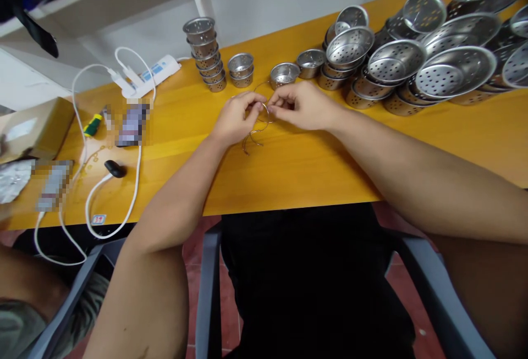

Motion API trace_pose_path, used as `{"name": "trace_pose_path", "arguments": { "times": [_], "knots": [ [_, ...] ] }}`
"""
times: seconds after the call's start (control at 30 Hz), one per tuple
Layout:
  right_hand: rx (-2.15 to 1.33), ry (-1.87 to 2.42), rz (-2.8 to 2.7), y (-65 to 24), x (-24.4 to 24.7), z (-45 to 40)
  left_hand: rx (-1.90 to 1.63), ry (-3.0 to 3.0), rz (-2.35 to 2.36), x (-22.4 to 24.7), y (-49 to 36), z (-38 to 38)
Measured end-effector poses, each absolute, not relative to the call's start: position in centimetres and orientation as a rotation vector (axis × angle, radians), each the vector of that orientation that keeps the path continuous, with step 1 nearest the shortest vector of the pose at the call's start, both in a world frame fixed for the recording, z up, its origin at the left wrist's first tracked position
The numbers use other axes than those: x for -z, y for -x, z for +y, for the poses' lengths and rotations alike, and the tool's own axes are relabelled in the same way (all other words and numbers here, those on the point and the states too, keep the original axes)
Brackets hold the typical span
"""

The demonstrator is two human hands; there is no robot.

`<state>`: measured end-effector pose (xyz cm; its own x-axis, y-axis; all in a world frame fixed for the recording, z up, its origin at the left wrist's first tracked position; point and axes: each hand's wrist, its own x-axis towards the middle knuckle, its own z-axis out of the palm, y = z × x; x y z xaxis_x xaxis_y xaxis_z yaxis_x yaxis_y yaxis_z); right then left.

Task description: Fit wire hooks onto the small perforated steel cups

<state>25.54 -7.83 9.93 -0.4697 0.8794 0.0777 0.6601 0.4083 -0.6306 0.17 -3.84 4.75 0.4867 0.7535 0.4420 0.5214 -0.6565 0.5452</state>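
Note:
My left hand (239,117) and my right hand (303,106) meet over the yellow table. Between their fingertips is a thin, shiny wire ring (267,112), pinched from both sides. Thin curved wire pieces (251,140) show just below my left hand; whether they join the ring I cannot tell. Right behind my fingers stands a small perforated metal cup (284,74), with another perforated cup (311,62) to its right. A short stack of perforated cups (241,70) is beyond my left hand.
A taller cup stack (206,54) stands at the back. Many perforated metal bowls (454,73) crowd the right side. Leftward lie a power strip (159,76), white cables (138,183), two blurred phones, a green-yellow screwdriver (93,126) and a cardboard box (41,128). Someone's leg (33,282) shows lower left.

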Motion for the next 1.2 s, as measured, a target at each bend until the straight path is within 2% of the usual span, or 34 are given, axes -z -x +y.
{"name": "trace_pose_path", "arguments": {
  "times": [0.3, 0.5, 0.8, 0.97, 1.07, 1.2],
  "knots": [
    [-0.741, 1.317, -2.206, -25.1, -10.6, -8.3, -1.056, -2.390, 1.064, -4.9, 0.6, -3.3],
    [-0.642, 1.468, -2.154, -25.5, -11.4, -8.7, -1.053, -2.421, 1.036, -5.8, 0.3, -4.3],
    [-0.774, 1.438, -2.114, -24.6, -11.7, -8.4, -1.061, -2.439, 1.010, -5.8, 0.2, -4.6],
    [-0.720, 1.414, -2.124, -24.8, -11.5, -8.3, -1.053, -2.458, 1.034, -6.2, 0.3, -4.7],
    [-0.756, 1.314, -2.064, -25.0, -10.1, -7.4, -1.080, -2.470, 0.973, -6.1, 0.3, -4.5],
    [-0.900, 0.864, -1.804, -25.2, -7.3, -5.3, -1.105, -2.463, 0.910, -5.7, 0.3, -4.2]
  ]
}}
